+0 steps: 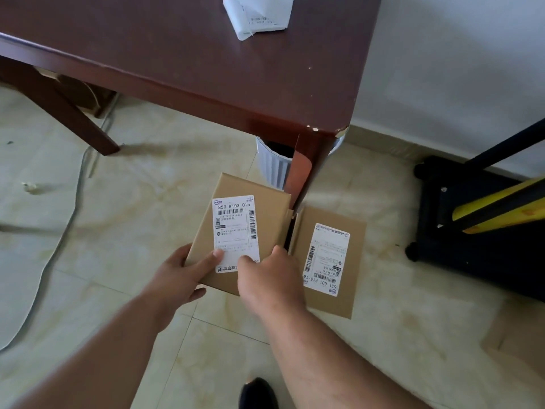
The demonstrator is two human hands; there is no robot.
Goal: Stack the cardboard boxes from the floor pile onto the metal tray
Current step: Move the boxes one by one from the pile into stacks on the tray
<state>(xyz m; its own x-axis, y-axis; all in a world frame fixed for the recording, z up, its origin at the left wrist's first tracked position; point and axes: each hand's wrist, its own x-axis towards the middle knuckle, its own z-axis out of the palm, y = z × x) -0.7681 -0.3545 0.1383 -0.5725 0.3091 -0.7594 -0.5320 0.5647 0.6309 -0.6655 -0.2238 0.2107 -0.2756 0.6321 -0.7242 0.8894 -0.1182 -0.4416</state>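
A cardboard box [265, 202] with a white shipping label is held above the floor near the table leg. My left hand [180, 276] grips its near left corner, thumb on the label. My right hand [268, 278] grips its near right edge, fingers curled over the top. A second labelled cardboard box [351, 302] lies on the floor tiles just to the right, partly behind my right hand. At the right edge stands a black metal cart base [460, 249] with small wheels and a yellow-and-black handle.
A dark wooden table [206, 69] fills the top, its corner leg [303, 172] right behind the held box. A white ribbed bin [271, 163] stands under the table. A grey cable [59, 246] runs over the floor at left. White folded paper [259, 16] lies on the table.
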